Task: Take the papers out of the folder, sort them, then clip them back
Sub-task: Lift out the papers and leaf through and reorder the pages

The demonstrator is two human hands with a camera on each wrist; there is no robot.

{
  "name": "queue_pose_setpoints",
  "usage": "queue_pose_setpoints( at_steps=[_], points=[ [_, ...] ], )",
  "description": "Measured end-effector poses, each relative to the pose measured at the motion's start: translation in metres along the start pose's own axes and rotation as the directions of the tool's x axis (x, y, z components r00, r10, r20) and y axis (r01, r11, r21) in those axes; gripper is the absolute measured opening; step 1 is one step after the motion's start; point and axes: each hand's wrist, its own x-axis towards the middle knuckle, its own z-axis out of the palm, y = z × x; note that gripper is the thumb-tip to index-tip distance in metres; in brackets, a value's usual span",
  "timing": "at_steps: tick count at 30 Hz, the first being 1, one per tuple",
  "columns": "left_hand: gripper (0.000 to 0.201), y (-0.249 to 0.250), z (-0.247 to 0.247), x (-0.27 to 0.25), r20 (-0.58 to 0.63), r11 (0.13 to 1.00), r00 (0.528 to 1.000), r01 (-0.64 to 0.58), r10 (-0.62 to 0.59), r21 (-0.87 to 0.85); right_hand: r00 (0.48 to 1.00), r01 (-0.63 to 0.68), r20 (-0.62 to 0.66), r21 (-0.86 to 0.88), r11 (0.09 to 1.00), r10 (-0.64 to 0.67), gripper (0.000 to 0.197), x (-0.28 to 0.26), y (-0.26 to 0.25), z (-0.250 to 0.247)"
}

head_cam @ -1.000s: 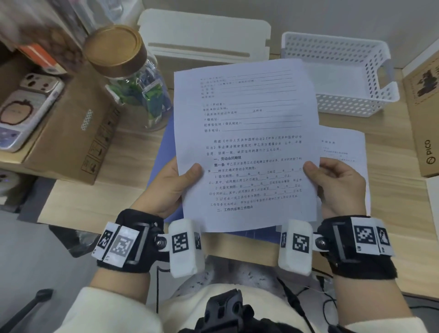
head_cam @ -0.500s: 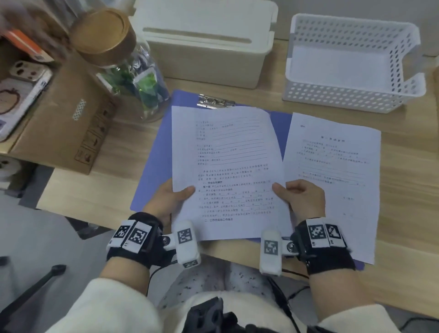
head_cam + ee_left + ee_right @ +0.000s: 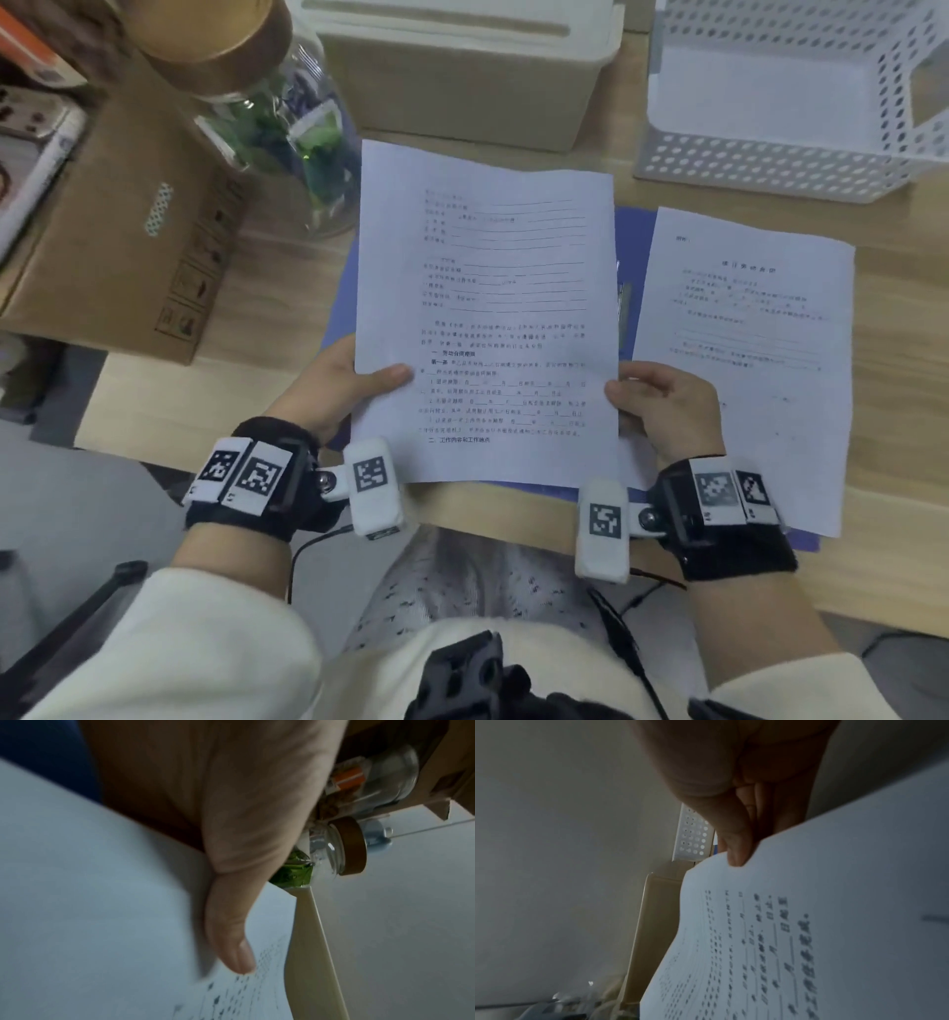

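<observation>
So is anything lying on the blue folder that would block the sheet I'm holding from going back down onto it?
Partly. A second printed sheet lies over the folder's right side. The held sheet, pinched by the left hand and right hand, hides the rest of the folder, so that part cannot be judged.

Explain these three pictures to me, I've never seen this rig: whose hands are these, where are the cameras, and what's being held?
No machine here: a person works bare-handed, with tracking bands on both wrists. The big picture comes from a head camera looking down; the other two come from wrist cameras looking along each hand. The left hand and right hand pinch a printed sheet by its lower edges, thumbs on top. Under it a blue folder lies on the wooden desk, with a second sheet on it. Behind stand a white basket, a beige box and a glass jar.
</observation>
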Motion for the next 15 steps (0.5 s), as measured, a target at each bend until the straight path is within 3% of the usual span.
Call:
queue_pose_setpoints(
  at_steps=[5, 8, 10, 13, 15],
  points=[
    [0.029, -0.005, -0.012, 0.019, -0.006, 0.997, 1.0, -0.022, 0.022, 0.077, 0.991, 0.023, -0.127, -0.125, 0.992, -0.039, 0.012, -0.003, 0.016, 0.019],
    [0.028, -0.007, -0.016, 0.024, 0.034, 0.993, 0.999, -0.028, 0.024, 0.116, 0.978, 0.039, -0.184, -0.283, 0.958, -0.094, 0.026, -0.006, 0.017, 0.027],
    [0.026, -0.008, -0.018, 0.026, 0.04, 0.992, 0.999, -0.02, 0.016, 0.121, 0.968, 0.051, -0.222, -0.274, 0.96, -0.115, 0.026, -0.006, 0.019, 0.029],
    [0.028, -0.007, -0.021, 0.028, 0.039, 0.99, 0.999, -0.014, 0.008, 0.141, 0.956, 0.055, -0.267, -0.241, 0.969, -0.121, 0.009, -0.006, 0.023, 0.031],
    [0.03, -0.009, -0.022, 0.03, 0.02, 0.989, 1.0, -0.015, 0.012, 0.149, 0.944, 0.082, -0.29, -0.25, 0.965, -0.156, 0.013, -0.007, 0.026, 0.032]
  ],
)
